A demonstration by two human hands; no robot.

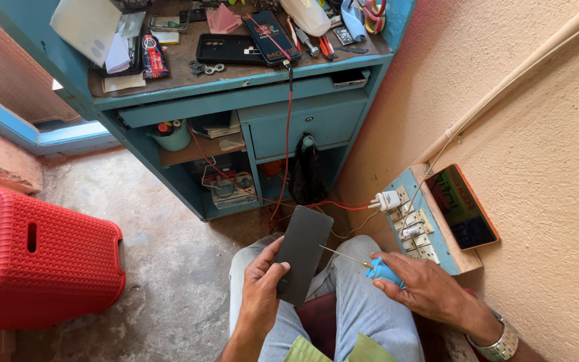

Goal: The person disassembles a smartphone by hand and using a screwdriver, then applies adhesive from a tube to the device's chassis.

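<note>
Over lap: left hand (261, 289) grips phone (301, 253), face hidden; right hand (423, 288) screwdriver (370, 265).

**Dark phone and blue-handled tool over the lap**

The phone (301, 255) is a flat, dark grey slab — plain face up, tilted with its top leaning away, held above the knees. Just beside it to the right sits a soldering-type tool (370, 266) — blue handle, thin metal tip pointing left toward the phone's edge, not quite touching it.
</note>
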